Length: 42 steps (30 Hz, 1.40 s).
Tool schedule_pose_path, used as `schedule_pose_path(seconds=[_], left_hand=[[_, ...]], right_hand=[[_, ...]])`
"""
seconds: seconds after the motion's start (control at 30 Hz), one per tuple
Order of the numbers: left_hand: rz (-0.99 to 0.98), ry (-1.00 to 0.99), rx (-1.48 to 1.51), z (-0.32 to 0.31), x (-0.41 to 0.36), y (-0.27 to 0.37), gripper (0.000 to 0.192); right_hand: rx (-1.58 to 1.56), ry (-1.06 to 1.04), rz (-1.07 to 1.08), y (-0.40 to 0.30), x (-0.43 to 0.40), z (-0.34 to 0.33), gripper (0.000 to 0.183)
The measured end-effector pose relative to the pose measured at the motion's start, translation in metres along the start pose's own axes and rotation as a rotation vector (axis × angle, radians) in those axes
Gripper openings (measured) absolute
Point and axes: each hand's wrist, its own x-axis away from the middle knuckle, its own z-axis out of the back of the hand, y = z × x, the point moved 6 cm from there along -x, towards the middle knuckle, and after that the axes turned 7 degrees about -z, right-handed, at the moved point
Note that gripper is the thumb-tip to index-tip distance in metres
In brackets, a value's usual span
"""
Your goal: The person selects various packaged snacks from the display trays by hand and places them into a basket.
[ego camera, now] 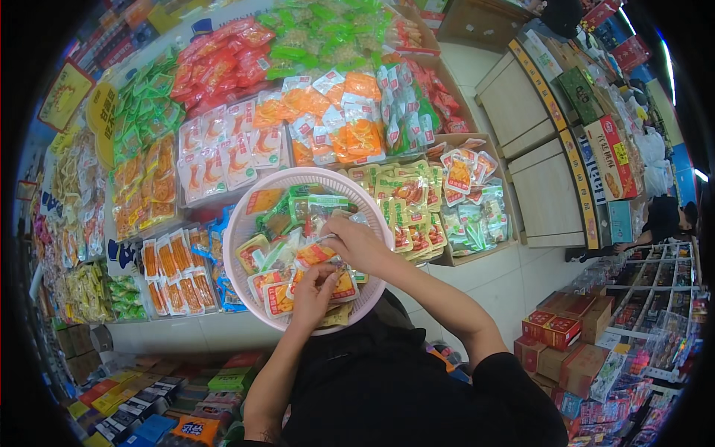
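A pale pink plastic basket filled with small sealed snack packets is in front of my body. Both hands are inside its rim. My right hand pinches the top edge of an orange-and-red snack packet. Just below it, my left hand is over more orange packets, its thumb and fingertips close together; whether something is between them is unclear. Orange-and-white packets lie at the basket's near left. Green-edged clear packets are at its far side, partly covered by my right hand.
A display of bagged snacks surrounds the basket: gold packets, white packets and red bags. An open carton stands at the right. Stacked cardboard boxes and a wooden shelf unit are beyond the tiled floor.
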Motion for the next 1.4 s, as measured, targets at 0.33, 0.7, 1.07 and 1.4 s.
schedule_pose_path(seconds=[0.33,0.7,1.07,1.4], left_hand=[[-0.034,0.042,-0.188,0.001,-0.006,0.004,0.015],[0.074,0.032,-0.131,-0.001,-0.013,0.0,0.015],[0.118,0.057,-0.034,-0.002,-0.015,-0.013,0.015],[0.062,0.048,-0.138,0.001,-0.018,-0.002,0.015]], right_hand=[[-0.009,-0.004,0.002,0.014,0.006,0.009,0.014],[0.058,-0.013,-0.028,0.019,0.0,0.007,0.013],[-0.306,0.268,-0.2,0.027,0.021,0.049,0.014],[-0.638,1.135,-0.463,0.219,0.102,0.228,0.019]])
